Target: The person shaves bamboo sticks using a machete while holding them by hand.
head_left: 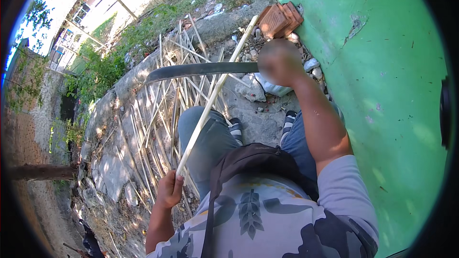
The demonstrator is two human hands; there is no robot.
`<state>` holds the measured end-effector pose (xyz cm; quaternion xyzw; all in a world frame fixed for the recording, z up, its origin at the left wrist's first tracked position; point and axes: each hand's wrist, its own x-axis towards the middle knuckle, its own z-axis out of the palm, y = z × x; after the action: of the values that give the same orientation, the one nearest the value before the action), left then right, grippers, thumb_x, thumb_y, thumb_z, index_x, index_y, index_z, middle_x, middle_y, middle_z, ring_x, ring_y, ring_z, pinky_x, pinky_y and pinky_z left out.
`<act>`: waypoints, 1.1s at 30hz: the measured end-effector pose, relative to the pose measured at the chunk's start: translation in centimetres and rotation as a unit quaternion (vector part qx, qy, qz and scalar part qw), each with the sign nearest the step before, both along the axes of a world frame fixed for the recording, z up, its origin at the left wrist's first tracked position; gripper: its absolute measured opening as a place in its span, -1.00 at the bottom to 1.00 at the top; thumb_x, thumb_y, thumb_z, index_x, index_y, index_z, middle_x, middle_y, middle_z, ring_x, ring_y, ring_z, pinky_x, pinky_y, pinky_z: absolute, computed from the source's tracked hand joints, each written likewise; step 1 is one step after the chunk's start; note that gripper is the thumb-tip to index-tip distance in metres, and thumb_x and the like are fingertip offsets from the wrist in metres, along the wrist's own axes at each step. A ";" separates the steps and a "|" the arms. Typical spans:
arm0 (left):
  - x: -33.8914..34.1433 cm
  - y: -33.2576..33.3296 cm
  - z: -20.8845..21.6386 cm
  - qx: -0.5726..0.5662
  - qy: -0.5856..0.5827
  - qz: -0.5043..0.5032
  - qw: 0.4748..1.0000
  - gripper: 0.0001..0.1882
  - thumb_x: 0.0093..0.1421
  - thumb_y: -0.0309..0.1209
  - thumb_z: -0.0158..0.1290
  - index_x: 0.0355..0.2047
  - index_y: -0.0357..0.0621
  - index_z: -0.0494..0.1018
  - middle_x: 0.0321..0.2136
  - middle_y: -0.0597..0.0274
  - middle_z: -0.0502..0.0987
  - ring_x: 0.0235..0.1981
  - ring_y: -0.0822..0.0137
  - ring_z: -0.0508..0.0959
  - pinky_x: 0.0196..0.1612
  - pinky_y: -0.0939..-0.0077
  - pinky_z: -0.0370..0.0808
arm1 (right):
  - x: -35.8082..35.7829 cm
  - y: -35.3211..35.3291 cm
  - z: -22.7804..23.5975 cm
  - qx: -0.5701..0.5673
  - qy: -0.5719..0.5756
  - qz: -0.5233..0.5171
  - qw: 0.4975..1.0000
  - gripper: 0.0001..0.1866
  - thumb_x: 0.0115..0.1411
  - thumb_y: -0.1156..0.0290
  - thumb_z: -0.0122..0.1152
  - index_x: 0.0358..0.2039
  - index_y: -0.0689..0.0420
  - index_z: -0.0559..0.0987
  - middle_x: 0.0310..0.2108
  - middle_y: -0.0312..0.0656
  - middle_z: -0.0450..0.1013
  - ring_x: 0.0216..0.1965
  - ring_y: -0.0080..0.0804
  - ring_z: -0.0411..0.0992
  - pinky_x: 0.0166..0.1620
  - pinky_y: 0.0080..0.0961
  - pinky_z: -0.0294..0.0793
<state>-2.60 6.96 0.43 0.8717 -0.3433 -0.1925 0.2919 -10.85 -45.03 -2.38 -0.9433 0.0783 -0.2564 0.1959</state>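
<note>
My left hand [169, 190] is closed round the lower end of a long pale strip of split wood or bamboo [203, 118]. The strip slants up and away to the right, past my left knee. My right hand [282, 63], blurred in the picture, grips a machete [196, 70] by its handle, which the hand hides. Its long dark blade points left and meets the strip in the picture, in its upper part. Whether the edge touches the wood I cannot tell.
Many similar pale strips [150, 124] lie piled on the ground, left and ahead. Stacked clay tiles [279, 20] and loose stones [251, 88] sit beside the green wall [382, 91] at right. A low stone kerb [224, 25] runs beyond the pile.
</note>
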 end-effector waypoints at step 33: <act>0.0 -2.2 2.4 0.031 -0.036 0.004 0.999 -0.73 0.43 -0.33 -0.03 -0.34 -0.30 0.43 -0.65 0.02 0.46 -0.61 0.12 0.50 -0.47 0.27 0.40 | -1.0 -1.4 0.4 0.011 -0.020 -0.056 0.998 -0.84 0.04 0.35 0.33 -0.39 0.11 0.60 -0.46 -0.04 0.49 -0.34 0.07 0.53 -0.28 -0.04 0.48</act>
<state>-2.56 4.77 2.85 0.8882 -0.3439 -0.1703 0.2526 -11.89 -46.44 -2.02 -0.9297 0.1299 -0.2854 0.1930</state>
